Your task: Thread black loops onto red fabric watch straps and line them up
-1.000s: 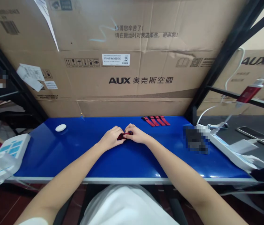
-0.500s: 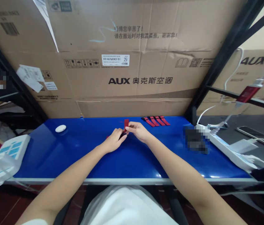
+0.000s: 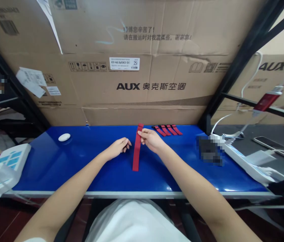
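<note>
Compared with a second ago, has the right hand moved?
Yes: the right hand has shifted slightly right, nearer the four red straps lying on the blue table.

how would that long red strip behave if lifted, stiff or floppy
Probably light: the red strip looks thin and narrow in the right hand. Likely floppy, given its fabric look, though it appears nearly straight. Being flat, it seems unlikely to roll.

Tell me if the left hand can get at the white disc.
Probably yes: the left hand looks free, the disc lies to its left, and the blue table runs unbroken between them; the red strap is in the right hand.
</note>
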